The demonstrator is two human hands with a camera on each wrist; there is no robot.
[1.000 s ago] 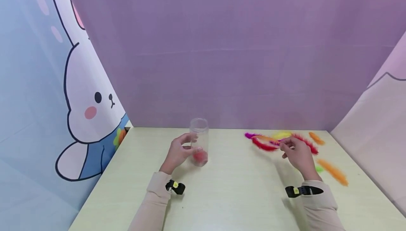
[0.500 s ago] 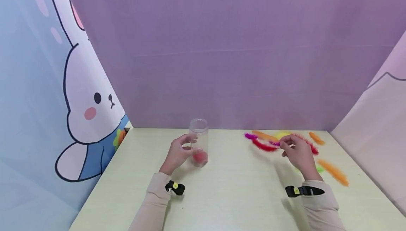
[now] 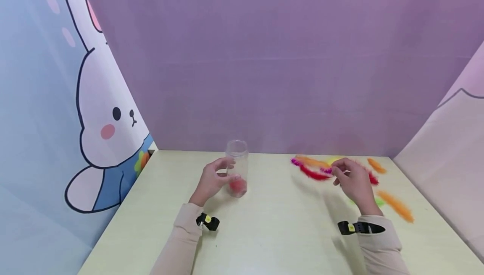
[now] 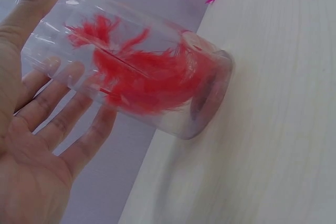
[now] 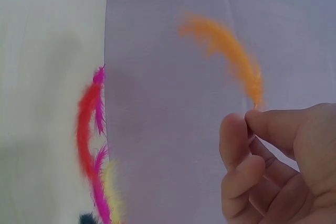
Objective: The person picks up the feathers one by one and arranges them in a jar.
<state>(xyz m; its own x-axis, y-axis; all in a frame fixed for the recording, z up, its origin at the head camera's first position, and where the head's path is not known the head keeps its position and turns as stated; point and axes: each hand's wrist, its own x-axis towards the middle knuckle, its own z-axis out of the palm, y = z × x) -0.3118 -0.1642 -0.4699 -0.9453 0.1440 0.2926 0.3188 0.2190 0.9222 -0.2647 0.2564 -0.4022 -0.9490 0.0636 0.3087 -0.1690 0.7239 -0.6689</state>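
Observation:
In the head view my left hand point(image 3: 211, 181) grips an upright clear jar point(image 3: 237, 152), thumb on the near side and fingers round the far side. A red feather point(image 4: 152, 74) lies inside, low in the jar, as the left wrist view shows. My right hand point(image 3: 353, 182) pinches an orange feather point(image 5: 223, 43) by its quill between thumb and index finger. Its tip points away from the hand, and it overlaps the feathers behind it in the head view. Close by on the table are a red feather point(image 3: 315, 175) and a magenta feather point(image 5: 101, 187).
A yellow feather point(image 5: 111, 184) and a dark feather point(image 5: 88, 218) lie beside the magenta one. Further right are another orange feather point(image 3: 397, 206), a small orange one point(image 3: 376, 166) and a green one point(image 3: 379, 201). A purple cloth point(image 3: 280, 65) hangs behind the table point(image 3: 272, 233).
My right hand has shifted slightly left and up, and the orange feather pinched in it has lifted a little. The left hand keeps its hold on the jar in place.

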